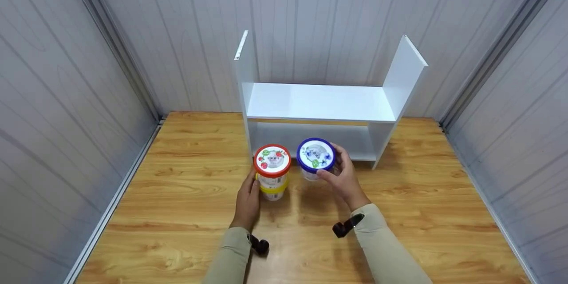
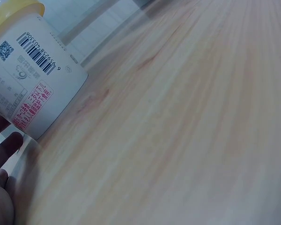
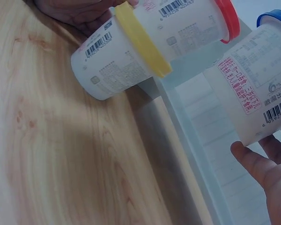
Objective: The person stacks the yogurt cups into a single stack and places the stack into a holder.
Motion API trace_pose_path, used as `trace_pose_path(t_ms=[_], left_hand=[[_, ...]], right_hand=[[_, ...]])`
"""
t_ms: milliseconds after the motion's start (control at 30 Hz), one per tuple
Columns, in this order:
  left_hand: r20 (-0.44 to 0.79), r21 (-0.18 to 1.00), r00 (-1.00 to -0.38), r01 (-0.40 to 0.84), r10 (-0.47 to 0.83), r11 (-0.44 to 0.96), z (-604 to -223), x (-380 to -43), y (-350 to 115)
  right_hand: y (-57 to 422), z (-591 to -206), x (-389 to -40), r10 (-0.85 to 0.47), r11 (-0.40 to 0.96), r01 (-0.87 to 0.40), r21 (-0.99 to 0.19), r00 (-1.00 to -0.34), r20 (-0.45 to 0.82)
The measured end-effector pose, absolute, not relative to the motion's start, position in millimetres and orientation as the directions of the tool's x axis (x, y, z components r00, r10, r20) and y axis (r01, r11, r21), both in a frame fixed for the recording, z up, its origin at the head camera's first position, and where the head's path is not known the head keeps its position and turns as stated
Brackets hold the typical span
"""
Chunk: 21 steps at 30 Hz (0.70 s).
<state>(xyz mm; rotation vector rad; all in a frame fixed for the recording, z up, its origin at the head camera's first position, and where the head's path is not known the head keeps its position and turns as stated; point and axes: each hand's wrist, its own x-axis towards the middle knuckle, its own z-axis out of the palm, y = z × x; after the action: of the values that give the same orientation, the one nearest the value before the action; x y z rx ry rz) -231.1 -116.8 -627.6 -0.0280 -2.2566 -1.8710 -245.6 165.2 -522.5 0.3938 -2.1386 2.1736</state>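
Observation:
A cup with a red lid (image 1: 272, 160) sits on a cup with a yellow lid (image 1: 274, 190), making a stack on the wooden table. On the stack's left side my left hand (image 1: 248, 197) holds the yellow-lidded cup, its fingers along the wall. The right wrist view has this left hand (image 3: 79, 11) partly hidden behind the cups. To the right of the stack, my right hand (image 1: 344, 177) grips a cup with a blue lid (image 1: 316, 154), thumb at the near side and fingers on the far right. The blue-lidded cup (image 3: 257, 79) is held up off the table, upright, apart from the stack.
Just behind the cups stands a white shelf unit (image 1: 319, 102) with two levels and tall side panels. Its lower board (image 1: 355, 146) lies close to my right hand. Pale panelled walls (image 1: 328, 17) enclose the wooden table (image 1: 191, 173) at the back and sides.

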Motion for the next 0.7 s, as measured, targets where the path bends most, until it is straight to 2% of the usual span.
trace_pose_path(t_ms=[300,700], left_hand=[[0.155,0.971,-0.981,0.13,-0.117,0.2,-629,-232,-118],[0.215,0.965,-0.972,0.195,-0.1,0.178,-632,-230,-118]], right_hand=[[164,-515,-247,-0.138,0.017,-0.238,-0.971,-0.962,0.233],[163,-506,-251,-0.164,-0.028,-0.266,-0.964,-0.95,0.267]])
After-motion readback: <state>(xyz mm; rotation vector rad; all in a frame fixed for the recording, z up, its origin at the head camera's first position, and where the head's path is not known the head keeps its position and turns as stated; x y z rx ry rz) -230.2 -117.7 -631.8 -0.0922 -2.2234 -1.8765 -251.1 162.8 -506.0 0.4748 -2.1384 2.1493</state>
